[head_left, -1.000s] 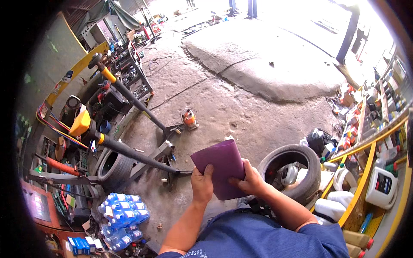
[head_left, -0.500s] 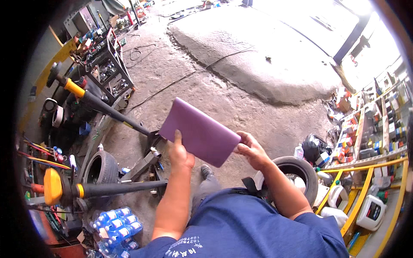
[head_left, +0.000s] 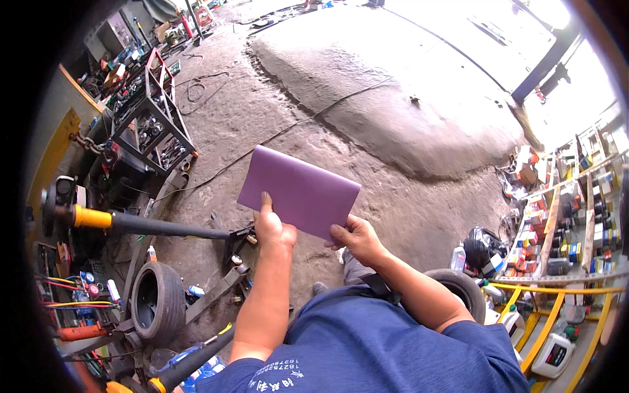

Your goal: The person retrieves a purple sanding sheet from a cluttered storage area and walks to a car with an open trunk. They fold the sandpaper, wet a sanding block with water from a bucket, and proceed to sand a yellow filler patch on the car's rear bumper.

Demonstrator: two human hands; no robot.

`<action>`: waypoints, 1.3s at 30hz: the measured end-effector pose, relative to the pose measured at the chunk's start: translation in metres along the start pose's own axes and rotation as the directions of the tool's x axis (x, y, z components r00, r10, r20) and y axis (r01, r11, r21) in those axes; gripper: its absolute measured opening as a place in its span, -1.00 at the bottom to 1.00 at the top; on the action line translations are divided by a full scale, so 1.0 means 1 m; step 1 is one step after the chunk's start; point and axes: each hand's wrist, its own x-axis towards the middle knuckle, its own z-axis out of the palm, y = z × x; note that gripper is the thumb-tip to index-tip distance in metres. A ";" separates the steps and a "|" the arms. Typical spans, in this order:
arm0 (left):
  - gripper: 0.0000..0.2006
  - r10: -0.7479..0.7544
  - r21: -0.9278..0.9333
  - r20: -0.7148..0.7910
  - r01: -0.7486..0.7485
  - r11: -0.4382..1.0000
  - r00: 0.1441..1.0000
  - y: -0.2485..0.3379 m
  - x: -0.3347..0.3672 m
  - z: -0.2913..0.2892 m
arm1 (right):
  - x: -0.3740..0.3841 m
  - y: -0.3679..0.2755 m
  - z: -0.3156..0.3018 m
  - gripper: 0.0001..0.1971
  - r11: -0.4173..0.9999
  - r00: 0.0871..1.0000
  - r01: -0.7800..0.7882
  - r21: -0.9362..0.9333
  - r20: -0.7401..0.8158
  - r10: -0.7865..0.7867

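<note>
A flat purple folded sheet (head_left: 298, 190) is held out in front of my body at about waist height. Its upper edge looks like a rounded fold; whether it is a single sheet or a thin booklet I cannot tell. My left hand (head_left: 272, 229) grips its lower left edge, thumb on the upper face and fingers hidden underneath. At the lower right corner, my right hand (head_left: 357, 239) pinches the edge between thumb and fingers.
Yellow-and-black machine arms (head_left: 164, 224) reach in from the left, near a tyre (head_left: 157, 298). A tool cart (head_left: 154, 124) stands farther back. On the right are a second tyre (head_left: 458, 288), a black bag (head_left: 485, 245) and a yellow rack (head_left: 557, 321). A cable (head_left: 288, 126) crosses the floor.
My right hand has shifted from the sheet's right edge down to its lower right corner. The sheet now lies less slanted. My view has turned, moving the machine arms lower in the picture.
</note>
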 end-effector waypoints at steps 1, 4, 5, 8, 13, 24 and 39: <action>-0.61 -0.012 0.005 -0.015 0.012 1.000 1.000 -0.004 0.020 0.003 | 0.017 -0.005 -0.006 -0.72 1.000 1.000 -0.007 -0.002 -0.003 0.007; -0.60 0.009 0.011 -0.023 -0.008 1.000 1.000 -0.016 0.072 0.028 | 0.070 -0.022 -0.032 -0.74 1.000 1.000 -0.002 -0.005 0.004 0.002; -0.60 0.043 0.007 -0.008 -0.043 0.999 0.999 -0.021 0.087 0.039 | 0.088 -0.026 -0.044 -0.74 1.000 1.000 0.007 -0.004 0.013 -0.007; -0.60 0.099 0.037 -0.058 -0.097 0.995 0.993 -0.033 0.129 0.080 | 0.144 -0.049 -0.076 -0.76 0.998 0.999 -0.002 -0.057 0.042 0.004; -0.58 0.152 0.032 -0.041 -0.151 0.988 0.988 -0.037 0.173 0.159 | 0.212 -0.108 -0.112 -0.78 0.996 0.997 -0.010 -0.086 0.071 0.016; -0.49 0.348 0.020 0.238 -0.363 0.932 0.907 -0.038 0.228 0.268 | 0.319 -0.142 -0.163 -0.79 0.982 0.997 -0.021 0.188 0.080 0.006; -0.59 0.423 0.160 0.105 -0.435 0.886 0.900 0.021 0.422 0.297 | 0.520 -0.162 -0.125 -0.75 0.979 0.986 -0.048 0.196 0.166 0.015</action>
